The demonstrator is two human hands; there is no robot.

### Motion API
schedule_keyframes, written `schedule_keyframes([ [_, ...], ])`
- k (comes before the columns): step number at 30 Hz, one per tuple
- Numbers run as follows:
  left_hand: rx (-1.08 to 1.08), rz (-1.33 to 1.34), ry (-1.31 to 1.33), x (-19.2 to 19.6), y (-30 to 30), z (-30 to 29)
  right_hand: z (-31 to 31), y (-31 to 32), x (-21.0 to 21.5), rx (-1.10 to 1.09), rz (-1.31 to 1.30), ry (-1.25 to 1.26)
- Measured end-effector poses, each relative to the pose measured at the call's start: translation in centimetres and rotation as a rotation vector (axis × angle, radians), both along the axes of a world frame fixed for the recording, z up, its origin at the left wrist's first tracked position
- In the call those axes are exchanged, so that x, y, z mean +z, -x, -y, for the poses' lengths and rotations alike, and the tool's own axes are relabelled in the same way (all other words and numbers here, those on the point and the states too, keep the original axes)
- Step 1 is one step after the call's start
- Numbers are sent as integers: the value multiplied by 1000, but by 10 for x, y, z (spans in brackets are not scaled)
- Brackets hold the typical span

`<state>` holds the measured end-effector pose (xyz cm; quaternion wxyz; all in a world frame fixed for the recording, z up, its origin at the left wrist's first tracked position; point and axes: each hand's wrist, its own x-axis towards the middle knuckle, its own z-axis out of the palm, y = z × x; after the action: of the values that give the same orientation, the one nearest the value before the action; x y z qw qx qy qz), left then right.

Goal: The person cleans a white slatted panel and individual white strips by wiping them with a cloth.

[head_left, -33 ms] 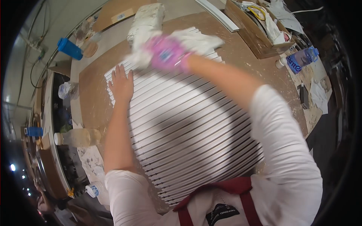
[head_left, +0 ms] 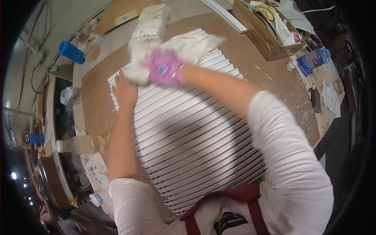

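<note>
A row of long white slats [head_left: 172, 135] lies side by side across the worktable, dark gaps between them. My bare left hand [head_left: 126, 91] rests flat on their far left end, its fingertips partly hidden by cloth. My right hand [head_left: 165, 69], in a pink glove and blurred by motion, presses a crumpled white cloth [head_left: 196, 47] against the far part of the slats. One part of the cloth hangs out to the right of the glove, another bunches up on its left beside my left hand.
Behind the cloth stands a pale, stained block [head_left: 150, 24]. A wooden box [head_left: 266, 41] with odds and ends sits far right, near a clear blue bottle [head_left: 311, 62]. On the left are a blue bottle [head_left: 71, 52] and a plastic bottle of cloudy liquid [head_left: 84, 144]. The brown tabletop [head_left: 270, 78] is scuffed.
My right hand has slid the cloth left and slightly toward me, and the cloth now reaches my left hand's fingers. My left hand stays in place.
</note>
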<state>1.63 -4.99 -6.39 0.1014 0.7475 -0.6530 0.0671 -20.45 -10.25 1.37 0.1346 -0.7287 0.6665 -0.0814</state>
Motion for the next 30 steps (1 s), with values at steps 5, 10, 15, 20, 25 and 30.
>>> schedule_keyframes([
  [5, 4, -55, -8, 12, 18, -1, 2, 73, -21, 653, -133, 394],
  [10, -25, -85, -31, 15, 44, 13, 90, 295, -64, 91, -346, 176],
  [15, 7, 7, 3, 16, 20, 0, 70, 274, 3, -88, 724, 247],
  [20, -618, -1085, 289, 57, 156, 19, -25, 140, 67, 45, 1756, -320],
  [25, -437, -1903, 152, 119, 181, 13, -27, 116, 56, 199, 1507, -304],
  [30, -396, -667, 732, 108, 137, 33, 48, 149, -6, 255, 668, 373],
])
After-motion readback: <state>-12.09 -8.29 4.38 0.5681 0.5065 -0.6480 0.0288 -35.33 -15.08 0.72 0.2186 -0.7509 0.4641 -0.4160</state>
